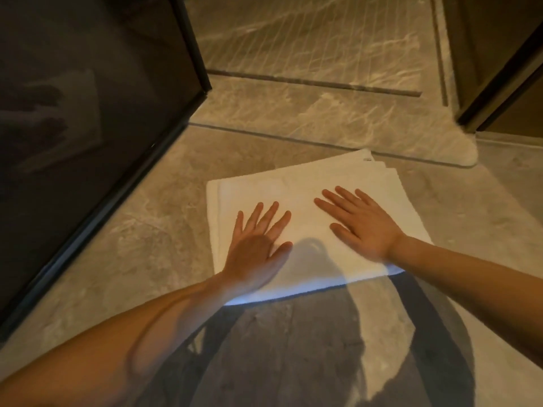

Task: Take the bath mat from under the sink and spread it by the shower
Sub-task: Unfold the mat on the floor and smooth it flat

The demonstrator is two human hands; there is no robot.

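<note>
Hands (255,251) (361,227) flat on bath mat (308,183), glass panel (88,113) maybe beside

A grey marbled floor (141,239) is seen across the view. A dark glass panel (73,113) in a black frame is set along the floor's left edge, and faint reflections are carried on it. A dark drain slot (314,82) is cut across the far floor. A dark door frame (499,69) is placed at the far right corner.
</note>
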